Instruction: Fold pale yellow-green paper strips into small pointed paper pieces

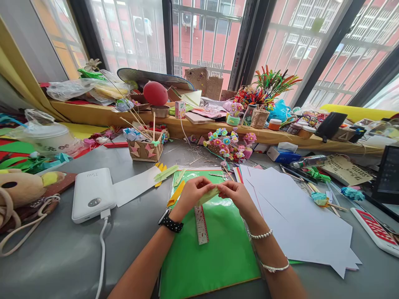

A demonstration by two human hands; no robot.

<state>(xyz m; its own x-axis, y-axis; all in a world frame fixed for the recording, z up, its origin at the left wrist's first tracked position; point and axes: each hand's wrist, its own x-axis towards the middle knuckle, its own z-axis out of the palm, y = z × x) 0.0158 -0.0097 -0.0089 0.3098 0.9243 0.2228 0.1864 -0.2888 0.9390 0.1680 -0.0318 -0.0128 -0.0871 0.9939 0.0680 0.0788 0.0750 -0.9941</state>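
A pale green piece of paper [208, 197] is pinched between my two hands above a green sheet [212, 249] in a clear cover. My left hand [196, 193] grips its left part, thumb and fingers together. The fingertips of my right hand [237, 195] close on its right end; folds there are partly hidden. Below the hands lies a short ruler [201, 226] with a red edge. Scissors [220, 176] rest just beyond them. Folded yellow paper [176, 193] and light green folded strips [166, 172] lie to the left.
A white power bank [94, 193] with a cable stands left, beside a white paper strip [137, 186]. White sheets [299, 220] are stacked right, near a red-and-white calculator [378, 228]. Behind are a decorated box [145, 150] with sticks and colourful craft flowers [226, 143].
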